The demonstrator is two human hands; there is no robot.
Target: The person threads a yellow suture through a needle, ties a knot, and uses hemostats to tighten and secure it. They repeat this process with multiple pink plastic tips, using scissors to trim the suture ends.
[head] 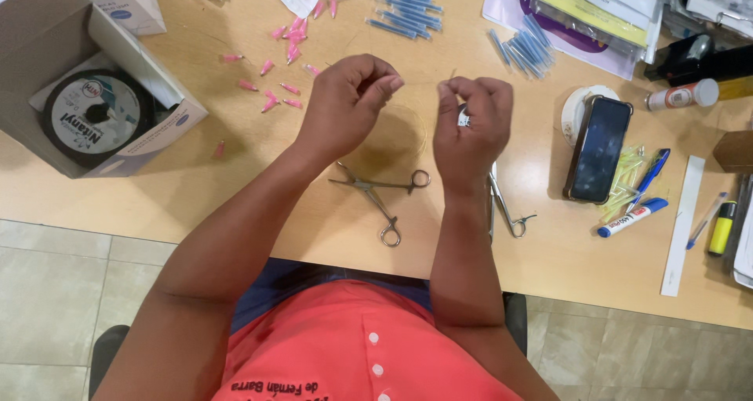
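both hands up over the desk, pinching a fine thread

head view: left hand (345,103) curled narrow, thumb and forefinger nipping a thin line (420,123) that loops between the hands; right hand (471,123) closed tight on its other end. steel forceps (382,193) lie open at 6 o'clock below the left hand, pink caps (282,64) at 10, blue tubes (408,9) at 12, phone (598,148) at 3.
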